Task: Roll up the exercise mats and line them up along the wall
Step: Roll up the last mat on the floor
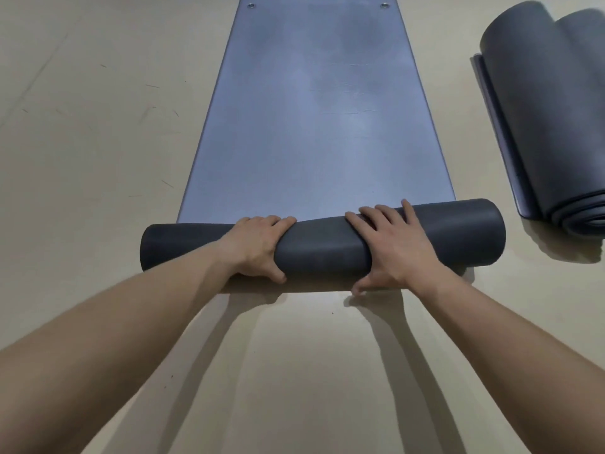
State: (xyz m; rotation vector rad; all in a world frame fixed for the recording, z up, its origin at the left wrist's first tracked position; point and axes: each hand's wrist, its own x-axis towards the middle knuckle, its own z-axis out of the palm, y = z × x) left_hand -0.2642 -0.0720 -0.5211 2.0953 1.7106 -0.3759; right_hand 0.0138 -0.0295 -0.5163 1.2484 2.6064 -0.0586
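One partly rolled blue-grey mat point(314, 109)

Open floor point(82, 158) left, second mat point(553, 132) right
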